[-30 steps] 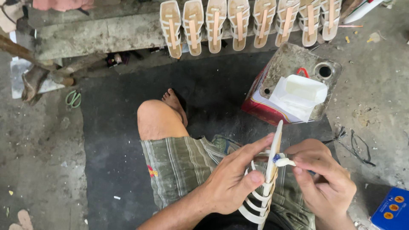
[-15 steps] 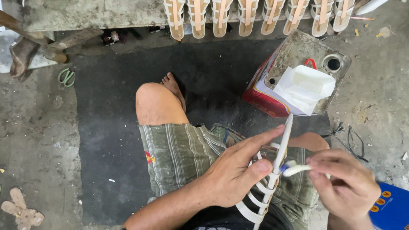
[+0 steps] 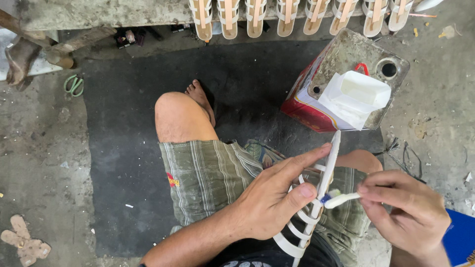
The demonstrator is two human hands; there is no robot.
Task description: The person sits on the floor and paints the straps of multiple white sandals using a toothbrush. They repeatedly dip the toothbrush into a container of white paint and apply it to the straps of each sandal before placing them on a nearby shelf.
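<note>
Over dark floor mat (image 3: 123, 148), left hand (image 3: 269, 202) grips a white strappy sandal upper (image 3: 316, 198); right hand (image 3: 408, 212) pinches a small brush (image 3: 341, 199) touching it

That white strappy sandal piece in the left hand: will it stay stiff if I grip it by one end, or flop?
The sandal piece looks thin and seen edge-on, so it probably flexes somewhat. The left hand braces it with finger and thumb along its length, hinting it needs support. Its white straps curve loosely and likely bend easily. It seems light for its size.
</note>
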